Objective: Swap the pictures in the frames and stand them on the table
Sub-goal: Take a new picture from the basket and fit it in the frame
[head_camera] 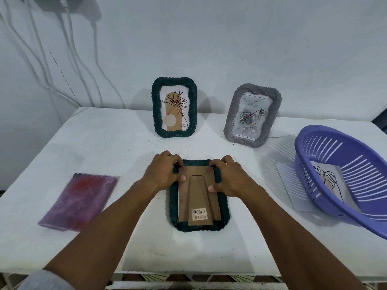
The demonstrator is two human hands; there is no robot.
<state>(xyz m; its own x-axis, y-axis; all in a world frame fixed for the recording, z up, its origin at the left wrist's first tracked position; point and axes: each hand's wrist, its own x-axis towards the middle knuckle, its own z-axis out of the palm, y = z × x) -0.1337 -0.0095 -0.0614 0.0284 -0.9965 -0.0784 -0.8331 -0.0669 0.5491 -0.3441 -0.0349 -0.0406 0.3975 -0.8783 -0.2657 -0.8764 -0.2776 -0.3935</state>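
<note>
Soft, even, cool light falls from above me. The white table [104, 143] shows no glare. The slotted purple plastic basket [343, 174] throws striped shadows toward nine o'clock. Edges bow; the mauve pouch [79, 201] looks blurred.

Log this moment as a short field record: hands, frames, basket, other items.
left hand: grips top left corner of face-down green frame
right hand: grips its top right corner
backing board: brown, stand flat, barcode sticker
standing frames: green frame, grey frame
basket: purple, tilted, line drawing inside
purple frame: lying flat, left
</note>
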